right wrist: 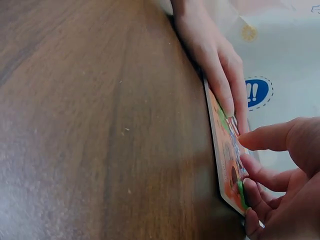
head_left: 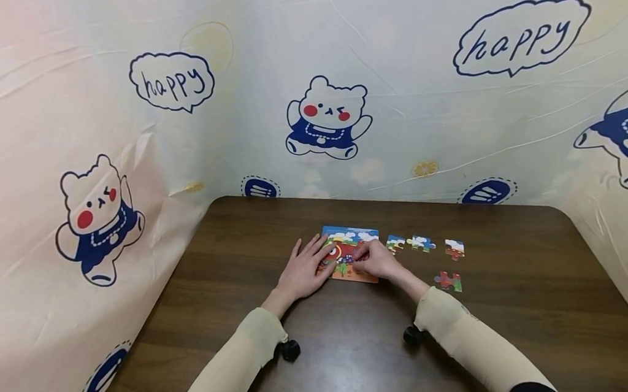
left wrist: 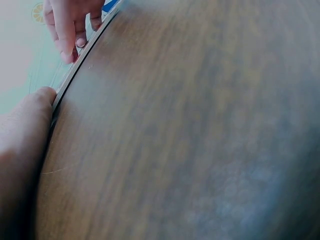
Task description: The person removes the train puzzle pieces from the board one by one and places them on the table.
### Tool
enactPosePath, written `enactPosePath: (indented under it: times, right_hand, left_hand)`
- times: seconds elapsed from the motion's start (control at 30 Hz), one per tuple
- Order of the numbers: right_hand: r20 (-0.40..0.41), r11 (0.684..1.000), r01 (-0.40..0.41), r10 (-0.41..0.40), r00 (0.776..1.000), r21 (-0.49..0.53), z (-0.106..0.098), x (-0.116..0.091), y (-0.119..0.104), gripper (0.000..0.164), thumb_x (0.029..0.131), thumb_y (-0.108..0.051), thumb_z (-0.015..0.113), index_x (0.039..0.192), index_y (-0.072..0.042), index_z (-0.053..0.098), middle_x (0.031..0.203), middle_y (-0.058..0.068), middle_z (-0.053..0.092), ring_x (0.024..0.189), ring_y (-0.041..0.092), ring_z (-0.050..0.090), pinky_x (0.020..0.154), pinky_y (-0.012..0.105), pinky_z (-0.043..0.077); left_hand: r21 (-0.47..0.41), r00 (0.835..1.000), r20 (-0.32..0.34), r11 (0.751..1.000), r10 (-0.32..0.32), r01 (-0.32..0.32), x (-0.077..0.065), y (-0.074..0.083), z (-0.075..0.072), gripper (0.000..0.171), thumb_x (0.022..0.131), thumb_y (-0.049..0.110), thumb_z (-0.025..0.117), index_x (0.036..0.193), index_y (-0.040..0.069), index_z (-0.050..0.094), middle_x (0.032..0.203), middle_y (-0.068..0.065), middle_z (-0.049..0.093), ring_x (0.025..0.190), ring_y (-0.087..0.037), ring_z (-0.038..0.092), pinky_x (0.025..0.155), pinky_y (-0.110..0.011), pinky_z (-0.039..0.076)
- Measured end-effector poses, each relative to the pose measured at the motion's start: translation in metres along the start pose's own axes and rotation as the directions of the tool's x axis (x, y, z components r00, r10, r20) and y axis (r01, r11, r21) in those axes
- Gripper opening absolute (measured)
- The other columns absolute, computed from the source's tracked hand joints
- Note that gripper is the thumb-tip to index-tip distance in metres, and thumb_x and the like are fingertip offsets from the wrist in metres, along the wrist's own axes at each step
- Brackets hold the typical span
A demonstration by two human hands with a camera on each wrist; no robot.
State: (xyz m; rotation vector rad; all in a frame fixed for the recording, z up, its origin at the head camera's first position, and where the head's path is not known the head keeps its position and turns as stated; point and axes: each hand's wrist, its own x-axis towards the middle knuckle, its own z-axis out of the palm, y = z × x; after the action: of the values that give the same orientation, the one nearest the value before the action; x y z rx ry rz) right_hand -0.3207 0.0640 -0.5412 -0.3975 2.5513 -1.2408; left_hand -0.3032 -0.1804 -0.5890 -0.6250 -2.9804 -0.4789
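One puzzle (head_left: 345, 257) points its sky edge (head_left: 351, 229) away, long axis unclear; left hand (head_left: 305, 269), fingers straight; right hand (head_left: 380, 260), grasp unclear.

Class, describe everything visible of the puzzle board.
The puzzle board is a thin, cardboard-looking panel with a rounded corner, lying flat on the table. Its picture shows blue sky and white clouds above, red in the middle, and green on orange below. The left hand lies over its left side; the right hand touches its right side. Both hide parts.
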Motion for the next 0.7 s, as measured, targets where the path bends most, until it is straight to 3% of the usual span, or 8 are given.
enactPosePath:
  times: [0.13, 0.23, 0.7]
  right_hand:
    - [-0.033, 0.999, 0.012, -0.013, 0.999, -0.053, 0.0018, -0.0001, -0.0012, 0.047, 0.092, -0.008, 0.086, 0.132, 0.011, 0.069, 0.119, 0.023, 0.070, 0.102, 0.026, 0.065, 0.092, 0.042, 0.059]
    - [-0.033, 0.999, 0.002, -0.004, 0.999, -0.051, 0.0018, -0.0001, -0.0026, 0.056, 0.093, -0.009, 0.085, 0.140, 0.013, 0.064, 0.123, 0.026, 0.068, 0.109, 0.032, 0.065, 0.100, 0.050, 0.058]
    - [-0.056, 0.984, -0.150, 0.155, 0.986, 0.098, 0.0007, 0.0047, -0.0065, 0.044, 0.096, -0.007, 0.078, 0.135, 0.008, 0.065, 0.129, 0.025, 0.067, 0.111, 0.032, 0.066, 0.093, 0.042, 0.060]
  left_hand:
    - [-0.005, 1.000, 0.001, 1.000, 0.000, 0.000, -0.0003, -0.0009, 0.0009, 0.061, 0.112, 0.060, 0.049, 0.166, 0.031, 0.051, 0.182, 0.002, 0.035, 0.171, -0.026, 0.029, 0.140, -0.065, 0.014]
    - [-0.006, 1.000, 0.000, 1.000, 0.000, 0.000, -0.0007, -0.0014, 0.0012, 0.061, 0.112, 0.060, 0.049, 0.167, 0.032, 0.051, 0.182, 0.002, 0.034, 0.171, -0.026, 0.029, 0.140, -0.064, 0.014]
    - [0.009, 1.000, 0.019, 1.000, -0.002, 0.002, 0.0007, -0.0016, 0.0012, 0.063, 0.113, 0.060, 0.047, 0.169, 0.032, 0.046, 0.182, 0.004, 0.032, 0.172, -0.025, 0.027, 0.140, -0.064, 0.013]
